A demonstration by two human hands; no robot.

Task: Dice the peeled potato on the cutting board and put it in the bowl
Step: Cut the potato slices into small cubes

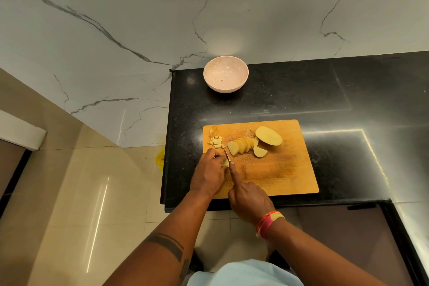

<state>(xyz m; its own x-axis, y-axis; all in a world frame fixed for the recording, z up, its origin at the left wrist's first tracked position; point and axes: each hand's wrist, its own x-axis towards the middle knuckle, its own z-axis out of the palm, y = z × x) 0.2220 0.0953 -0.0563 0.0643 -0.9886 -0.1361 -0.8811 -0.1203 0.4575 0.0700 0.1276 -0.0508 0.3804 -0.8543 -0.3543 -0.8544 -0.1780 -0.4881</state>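
On the wooden cutting board (278, 174) lie a potato half (268, 135), a fanned row of potato slices (242, 145) and a small heap of diced cubes (217, 141) near the board's far left corner. My left hand (209, 176) holds down a potato slice (224, 163) at the board's left edge. My right hand (249, 201) grips a knife (227, 156), forefinger along its spine, the blade set into that slice. The pale pink bowl (225, 74) stands beyond the board by the wall, with nothing but a speck inside.
The board sits on a black granite counter (348, 99) whose left edge and front edge run close to it. A marble-patterned wall rises behind the bowl. Beige floor tiles lie to the left below, with a yellow object (160, 158) on them.
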